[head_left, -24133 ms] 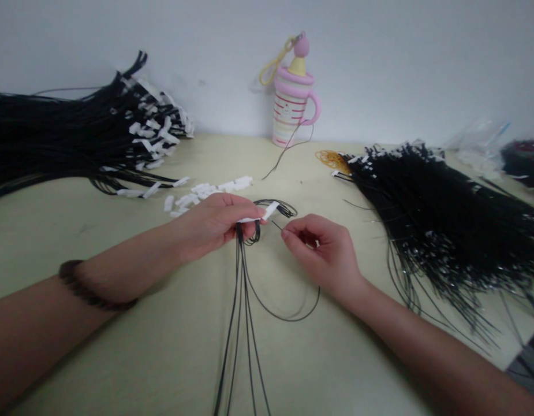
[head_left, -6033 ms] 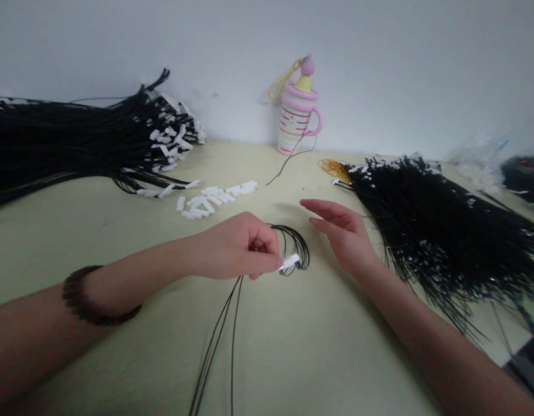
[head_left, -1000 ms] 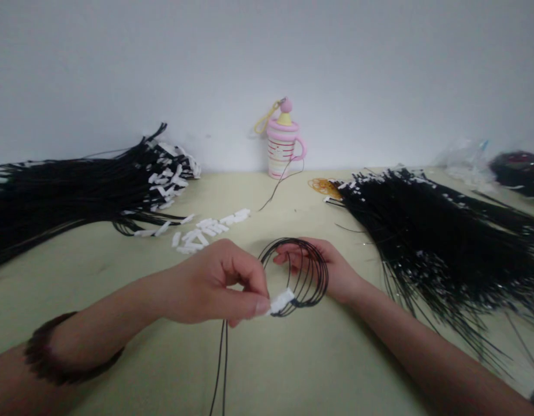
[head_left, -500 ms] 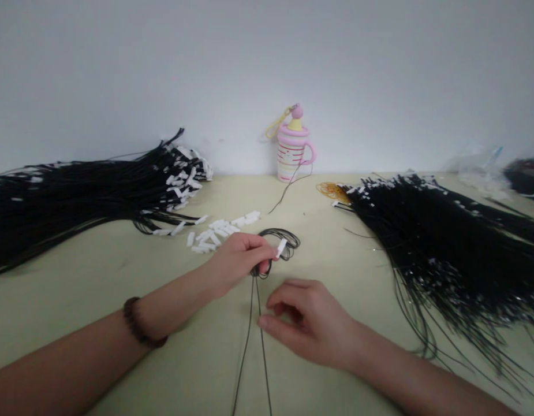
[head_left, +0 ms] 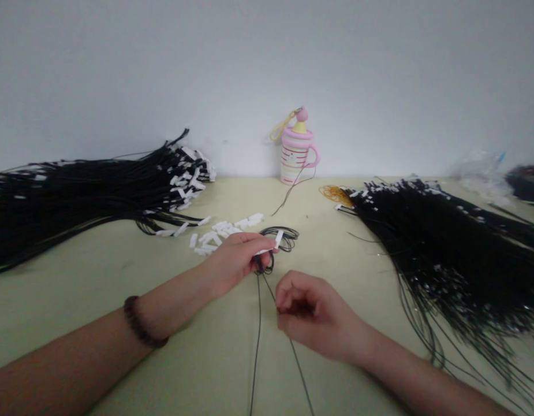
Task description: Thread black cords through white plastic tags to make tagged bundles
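Observation:
My left hand [head_left: 241,257] is closed, pinching a white strip [head_left: 279,238] together with a small coil of thin black cord [head_left: 288,237] at mid-table. From below that hand two cord strands run down toward the near edge. On the right strand, my right hand [head_left: 314,312] has its fingers curled with thumb and fingertips together; the strand passes behind or between them. Loose white strips [head_left: 223,228] lie just beyond my left hand.
A large bundle of black cords with white tags [head_left: 97,190] lies at the left, another bundle [head_left: 444,248] at the right. A pink and white cup [head_left: 295,156] stands by the wall, near yellow bands [head_left: 336,195]. Clear plastic [head_left: 485,173] is at the far right.
My right hand has closed its fingers and moved slightly right, and the strands below have swung right. The white strip in my left hand stands more upright.

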A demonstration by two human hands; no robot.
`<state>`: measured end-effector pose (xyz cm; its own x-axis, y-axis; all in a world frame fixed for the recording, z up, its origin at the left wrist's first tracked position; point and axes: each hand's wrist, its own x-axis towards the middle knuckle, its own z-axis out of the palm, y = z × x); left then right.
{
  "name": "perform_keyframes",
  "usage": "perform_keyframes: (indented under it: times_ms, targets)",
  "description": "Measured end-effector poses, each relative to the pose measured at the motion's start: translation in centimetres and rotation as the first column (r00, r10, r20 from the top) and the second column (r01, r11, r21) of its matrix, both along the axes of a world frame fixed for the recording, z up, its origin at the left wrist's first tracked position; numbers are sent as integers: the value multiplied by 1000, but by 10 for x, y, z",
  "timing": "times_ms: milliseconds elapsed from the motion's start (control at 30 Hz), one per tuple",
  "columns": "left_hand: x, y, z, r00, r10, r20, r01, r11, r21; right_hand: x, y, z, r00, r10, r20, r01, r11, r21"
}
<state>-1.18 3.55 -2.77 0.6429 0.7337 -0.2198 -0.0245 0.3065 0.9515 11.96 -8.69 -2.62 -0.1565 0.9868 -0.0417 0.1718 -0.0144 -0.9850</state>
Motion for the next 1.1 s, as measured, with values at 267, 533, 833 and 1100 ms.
perform_keyframes:
  times_ms: [267,533,833,1100]
  targets:
    - [1,3,2,996,71,52,-65,991,-114,95,9,60,552,-178,-815,452,885,113]
    - [0,7,-4,995,58,84,-49,994,-99,115,27,50,605,-425,-674,702,685,198]
    - [-1,4,-1,999,21,50,-16,995,-95,31,12,9,770,-433,468,153,838,524]
    - [-1,2,-1,998,-52,28,53,998,-28,24,20,-2,764,-412,496,107,839,533]
